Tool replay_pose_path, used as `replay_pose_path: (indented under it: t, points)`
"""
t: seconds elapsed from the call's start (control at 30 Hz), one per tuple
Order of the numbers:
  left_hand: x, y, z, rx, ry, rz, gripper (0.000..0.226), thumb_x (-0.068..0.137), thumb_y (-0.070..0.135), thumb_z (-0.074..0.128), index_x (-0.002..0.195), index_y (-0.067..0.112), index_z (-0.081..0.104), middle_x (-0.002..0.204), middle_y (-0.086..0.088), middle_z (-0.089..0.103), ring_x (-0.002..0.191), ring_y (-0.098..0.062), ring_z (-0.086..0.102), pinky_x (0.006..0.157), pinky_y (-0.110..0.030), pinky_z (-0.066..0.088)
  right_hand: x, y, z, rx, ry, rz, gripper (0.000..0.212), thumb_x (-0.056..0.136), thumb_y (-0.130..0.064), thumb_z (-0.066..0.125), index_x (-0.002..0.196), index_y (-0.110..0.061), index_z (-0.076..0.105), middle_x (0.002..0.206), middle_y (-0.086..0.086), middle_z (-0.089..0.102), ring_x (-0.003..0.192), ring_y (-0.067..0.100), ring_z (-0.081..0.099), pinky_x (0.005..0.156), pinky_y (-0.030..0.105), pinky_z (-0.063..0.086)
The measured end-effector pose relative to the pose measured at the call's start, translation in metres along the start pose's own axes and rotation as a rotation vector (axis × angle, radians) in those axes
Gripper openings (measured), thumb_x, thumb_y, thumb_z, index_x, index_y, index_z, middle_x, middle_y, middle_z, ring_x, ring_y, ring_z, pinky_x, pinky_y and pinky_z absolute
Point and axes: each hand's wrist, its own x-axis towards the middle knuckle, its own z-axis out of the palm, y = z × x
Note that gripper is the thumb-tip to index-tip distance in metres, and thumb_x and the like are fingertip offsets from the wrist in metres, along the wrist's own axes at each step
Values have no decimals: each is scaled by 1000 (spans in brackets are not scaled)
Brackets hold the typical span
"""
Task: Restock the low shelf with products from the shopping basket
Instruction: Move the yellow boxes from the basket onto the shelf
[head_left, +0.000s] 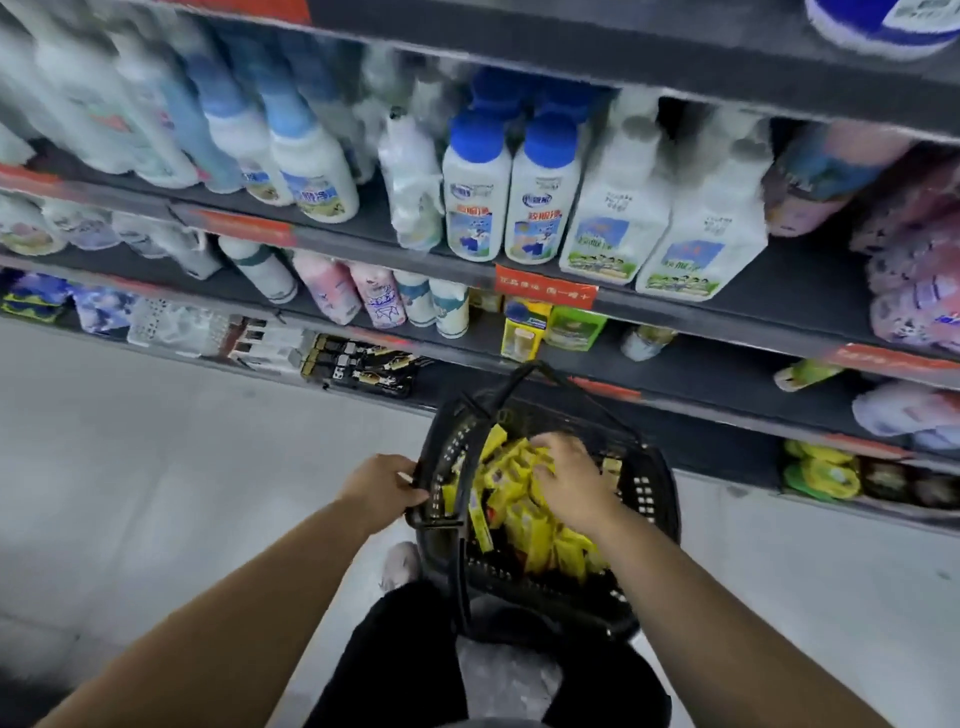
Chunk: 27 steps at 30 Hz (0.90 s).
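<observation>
A black plastic shopping basket (649, 499) stands on the floor in front of the shelves, its handle raised. Inside lies a heap of several yellow packets (524, 525). My left hand (382, 486) grips the basket's left rim, fingers curled over the edge. My right hand (569, 480) reaches down into the basket and lies on the yellow packets, fingers bent among them; whether it holds one is hidden. The low shelf (727, 447) runs dark behind the basket, with a bare stretch directly behind it.
Upper shelves hold white detergent bottles (475, 192) with blue caps and pink pouches (914, 291) at right. Black-and-yellow packs (363, 366) lie on the low shelf at left, green-yellow packs (821, 473) at right. Grey tiled floor (156, 441) spreads to the left. My knee (410, 649) is below the basket.
</observation>
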Motion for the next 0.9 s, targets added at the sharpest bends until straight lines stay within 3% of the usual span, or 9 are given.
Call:
replay_pose_path:
  t: [0.17,0.27,0.37,0.43,0.5,0.6,0.73,0.83,0.9]
  points:
    - [35,-35,4,105,-53,-55,27,82,14,67,109,11,67,101,-12,70,92,-28,65,81,-30,52,19,-4,39,37,-50,76,35,97,-20,47,131,-14,45,139,9,37,120,28,48,98,33,39]
    - [57,-63,19,132,-81,-131,29,85,14,63,115,12,65,102,-10,70,94,-27,65,78,-28,49,44,9,60,72,-70,120,33,97,-24,47,129,-20,45,141,5,35,115,30,50,90,36,44]
    - [82,-83,39,204,-47,-152,52,89,12,59,139,15,44,123,-11,60,108,-28,59,88,-32,46,69,32,84,62,-93,110,32,97,-26,48,128,-21,47,139,5,36,106,26,52,78,29,44]
    - [97,-86,54,300,77,-31,71,91,10,56,150,23,19,151,-7,33,130,-26,42,100,-35,39,83,50,97,78,-87,112,32,96,-26,50,127,-20,48,135,4,41,98,22,54,69,24,40]
    - [111,-80,72,331,186,224,67,93,8,52,150,23,20,158,1,17,143,-20,23,110,-31,27,95,70,106,92,-74,112,31,95,-25,51,126,-18,50,134,4,44,107,21,54,77,23,40]
    - [131,-73,102,354,176,616,44,92,5,55,135,9,50,145,-6,44,141,-23,30,112,-29,24,109,102,118,115,-91,145,29,97,-25,49,125,-19,49,135,3,43,103,21,55,77,28,45]
    - [160,-76,129,436,159,865,27,87,10,65,113,4,67,119,-16,65,121,-31,55,98,-40,48,133,144,142,95,-100,133,24,97,-28,48,121,-24,51,132,3,45,68,16,54,58,27,41]
    - [188,-84,141,501,208,993,23,81,14,72,103,7,72,100,-13,72,89,-28,70,74,-37,57,164,165,166,45,-84,58,25,96,-28,49,120,-21,53,131,4,47,94,22,57,73,31,46]
    - [207,-90,147,524,211,1040,24,83,19,70,106,11,71,95,-8,72,82,-25,69,67,-32,56,190,175,182,14,-81,2,24,95,-27,50,118,-21,55,129,5,50,102,24,57,79,30,46]
